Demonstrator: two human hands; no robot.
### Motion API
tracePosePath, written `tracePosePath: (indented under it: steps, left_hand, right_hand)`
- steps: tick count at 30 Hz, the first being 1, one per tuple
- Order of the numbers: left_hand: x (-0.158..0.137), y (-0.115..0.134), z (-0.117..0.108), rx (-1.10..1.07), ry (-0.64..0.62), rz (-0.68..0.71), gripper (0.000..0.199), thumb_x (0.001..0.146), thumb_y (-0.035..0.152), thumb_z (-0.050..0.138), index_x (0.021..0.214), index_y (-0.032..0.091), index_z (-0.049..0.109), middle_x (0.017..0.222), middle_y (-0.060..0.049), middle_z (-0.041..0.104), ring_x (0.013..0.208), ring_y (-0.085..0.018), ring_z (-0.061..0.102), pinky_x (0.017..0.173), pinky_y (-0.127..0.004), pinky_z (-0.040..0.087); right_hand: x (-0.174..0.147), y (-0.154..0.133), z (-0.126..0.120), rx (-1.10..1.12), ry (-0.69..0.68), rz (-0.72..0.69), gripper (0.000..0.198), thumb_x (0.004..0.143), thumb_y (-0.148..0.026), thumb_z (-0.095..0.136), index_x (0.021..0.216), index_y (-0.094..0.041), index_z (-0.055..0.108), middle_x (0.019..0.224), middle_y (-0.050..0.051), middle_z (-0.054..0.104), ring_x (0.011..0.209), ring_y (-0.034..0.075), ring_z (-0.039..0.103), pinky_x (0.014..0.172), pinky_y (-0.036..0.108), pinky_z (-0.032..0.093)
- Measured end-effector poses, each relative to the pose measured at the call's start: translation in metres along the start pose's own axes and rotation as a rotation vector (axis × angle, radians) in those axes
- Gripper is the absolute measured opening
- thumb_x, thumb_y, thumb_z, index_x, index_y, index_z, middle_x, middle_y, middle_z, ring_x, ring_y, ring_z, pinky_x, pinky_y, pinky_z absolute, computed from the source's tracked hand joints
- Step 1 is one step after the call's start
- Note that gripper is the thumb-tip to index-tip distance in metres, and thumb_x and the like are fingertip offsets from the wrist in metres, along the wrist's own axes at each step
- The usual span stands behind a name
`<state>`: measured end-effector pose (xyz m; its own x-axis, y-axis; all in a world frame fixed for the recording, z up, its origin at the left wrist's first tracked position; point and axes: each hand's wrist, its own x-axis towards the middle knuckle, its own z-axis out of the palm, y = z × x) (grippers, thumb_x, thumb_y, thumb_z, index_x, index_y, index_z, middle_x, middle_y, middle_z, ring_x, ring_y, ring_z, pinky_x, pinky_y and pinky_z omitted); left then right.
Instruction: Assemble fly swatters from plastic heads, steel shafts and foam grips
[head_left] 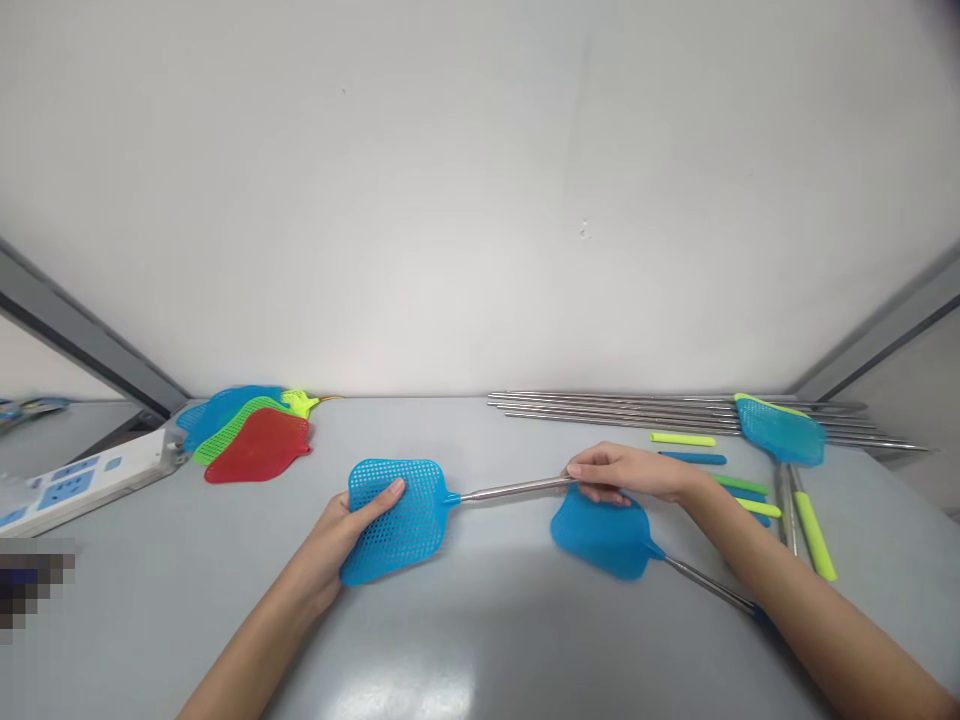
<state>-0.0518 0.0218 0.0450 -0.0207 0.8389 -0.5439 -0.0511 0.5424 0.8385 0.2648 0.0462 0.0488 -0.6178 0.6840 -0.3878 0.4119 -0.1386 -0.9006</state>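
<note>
My left hand grips the blue mesh head of a fly swatter, thumb on top and the other fingers hidden behind it. From the head's neck a thin metal rod runs right, and my right hand pinches the rod's far end between thumb and fingers. Under my right hand lies a second blue fly swatter on the grey table. Its metal shaft slants down to the right, and my right forearm partly covers its dark blue grip.
Blue, green and red swatter heads lie at the back left beside a white power strip. Metal rods line the wall at the back right. Yellow, blue and green grips lie before them, near assembled swatters.
</note>
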Motion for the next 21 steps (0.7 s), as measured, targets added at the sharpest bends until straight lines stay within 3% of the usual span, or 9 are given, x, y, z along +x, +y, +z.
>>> tracePosePath:
  steps: [3, 5, 8, 12, 16, 21]
  left_hand:
    - [-0.004, 0.002, 0.003, 0.005, 0.008, -0.018, 0.038, 0.062, 0.039, 0.067, 0.089, 0.013, 0.060, 0.077, -0.009, 0.070, 0.061, -0.019, 0.065, 0.059, -0.027, 0.054]
    - [-0.006, 0.003, 0.005, 0.002, 0.067, -0.011, 0.036, 0.062, 0.037, 0.067, 0.088, 0.013, 0.061, 0.075, -0.008, 0.070, 0.059, -0.019, 0.065, 0.055, -0.026, 0.054]
    - [-0.011, 0.005, 0.007, -0.009, 0.148, 0.011, 0.034, 0.063, 0.035, 0.067, 0.089, 0.015, 0.061, 0.073, -0.006, 0.071, 0.056, -0.018, 0.065, 0.051, -0.025, 0.053]
    - [-0.016, 0.009, 0.008, -0.015, 0.145, -0.039, 0.035, 0.062, 0.035, 0.067, 0.091, 0.016, 0.061, 0.072, -0.006, 0.071, 0.059, -0.019, 0.066, 0.052, -0.026, 0.054]
    - [-0.020, 0.009, 0.010, -0.031, 0.141, -0.054, 0.032, 0.063, 0.030, 0.067, 0.091, 0.016, 0.061, 0.073, -0.006, 0.071, 0.062, -0.020, 0.066, 0.054, -0.025, 0.055]
    - [-0.022, 0.006, 0.013, -0.033, 0.127, -0.092, 0.037, 0.063, 0.028, 0.068, 0.097, 0.016, 0.060, 0.070, -0.005, 0.071, 0.063, -0.021, 0.067, 0.055, -0.026, 0.055]
  right_hand:
    - [-0.008, -0.008, -0.005, -0.117, 0.069, 0.045, 0.043, 0.079, -0.052, 0.040, 0.083, -0.012, 0.056, 0.072, 0.003, 0.054, 0.055, 0.008, 0.045, 0.051, 0.021, 0.038]
    - [-0.019, -0.017, -0.010, -0.274, 0.176, 0.094, 0.046, 0.078, -0.054, 0.040, 0.093, -0.015, 0.059, 0.090, 0.007, 0.059, 0.072, 0.014, 0.052, 0.065, 0.026, 0.043]
    - [-0.047, -0.032, -0.018, -0.481, 0.396, 0.142, 0.046, 0.076, -0.056, 0.042, 0.106, -0.025, 0.058, 0.115, 0.004, 0.053, 0.104, 0.023, 0.047, 0.088, 0.033, 0.037]
    - [-0.088, -0.039, -0.025, -0.403, 0.552, 0.217, 0.047, 0.076, -0.055, 0.043, 0.115, -0.030, 0.053, 0.118, 0.003, 0.052, 0.104, 0.025, 0.049, 0.085, 0.034, 0.042]
    - [-0.114, -0.017, -0.033, -0.344, 0.632, 0.292, 0.047, 0.075, -0.053, 0.046, 0.115, -0.031, 0.053, 0.116, 0.002, 0.054, 0.099, 0.023, 0.054, 0.082, 0.031, 0.045]
    - [-0.124, 0.040, -0.050, -0.426, 0.777, 0.442, 0.050, 0.073, -0.055, 0.046, 0.109, -0.023, 0.058, 0.119, 0.007, 0.052, 0.106, 0.026, 0.049, 0.086, 0.034, 0.043]
